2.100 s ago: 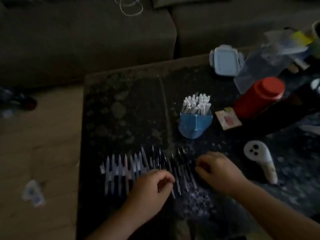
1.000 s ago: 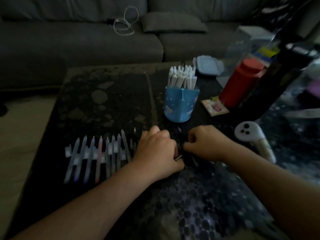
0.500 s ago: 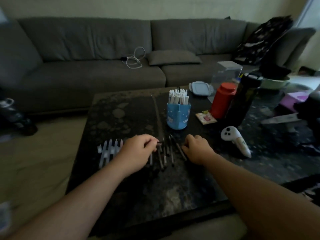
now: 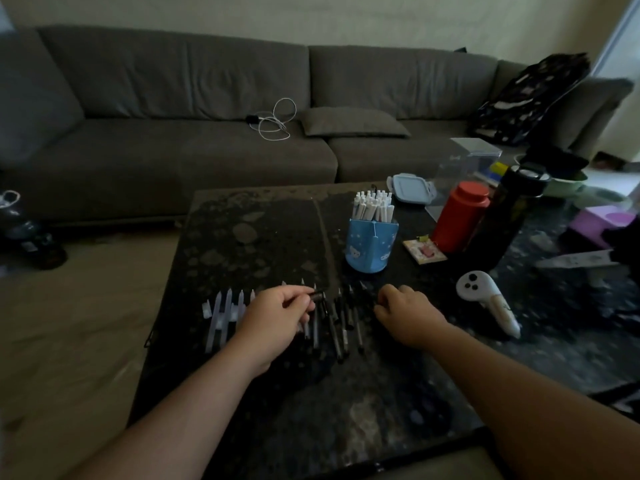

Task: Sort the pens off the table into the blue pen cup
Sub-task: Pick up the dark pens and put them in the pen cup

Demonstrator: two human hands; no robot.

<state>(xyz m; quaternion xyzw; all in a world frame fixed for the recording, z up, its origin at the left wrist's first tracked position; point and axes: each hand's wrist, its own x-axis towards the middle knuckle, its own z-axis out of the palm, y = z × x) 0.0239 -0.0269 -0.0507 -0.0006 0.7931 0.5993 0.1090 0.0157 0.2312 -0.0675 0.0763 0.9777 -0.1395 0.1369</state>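
Note:
A blue pen cup (image 4: 371,249) stands upright on the dark table (image 4: 263,233), packed with several white pens (image 4: 373,205). In front of it a row of dark pens (image 4: 341,325) lies side by side, with a row of pale translucent pens (image 4: 221,315) to the left. My left hand (image 4: 273,318) is above the row and pinches one dark pen (image 4: 318,295) at its end between thumb and fingers. My right hand (image 4: 405,311) rests curled at the right end of the dark pens; whether it grips one is hidden.
A white controller (image 4: 485,301) lies right of my right hand. A red bottle (image 4: 460,216), a black bottle (image 4: 505,216), a small card (image 4: 424,254) and a lidded box (image 4: 410,188) crowd the table's right back. A grey sofa (image 4: 207,126) runs behind.
My left hand has lifted one dark pen out of the row. The view has tilted up since the earliest frames and now shows the sofa. My right hand has stayed at the row's right end.

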